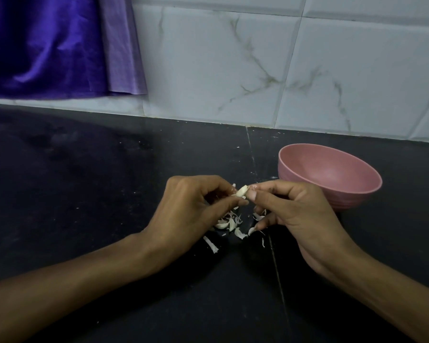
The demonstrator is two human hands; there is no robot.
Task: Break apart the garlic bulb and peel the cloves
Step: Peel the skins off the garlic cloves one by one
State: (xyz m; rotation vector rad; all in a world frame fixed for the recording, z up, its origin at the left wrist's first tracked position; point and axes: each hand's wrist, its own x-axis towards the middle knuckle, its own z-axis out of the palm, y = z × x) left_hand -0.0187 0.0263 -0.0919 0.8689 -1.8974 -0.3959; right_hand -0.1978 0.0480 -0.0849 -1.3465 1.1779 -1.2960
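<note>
our left hand [191,209] and right hand [290,214] both pinching one garlic clove [242,191] between fingertips, above a scatter of skins [229,225] – dark counter [84,194], pink bowl [330,177] just right

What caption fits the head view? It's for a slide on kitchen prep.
Both hands, left hand and right hand, pinch a garlic clove above scattered peels, beside a pink bowl.

Pink bowl [330,175] sitting upright on black tabletop [84,181], right of centre. Purple cloth [47,45] hanging against marbled white wall tiles [233,70] behind.
</note>
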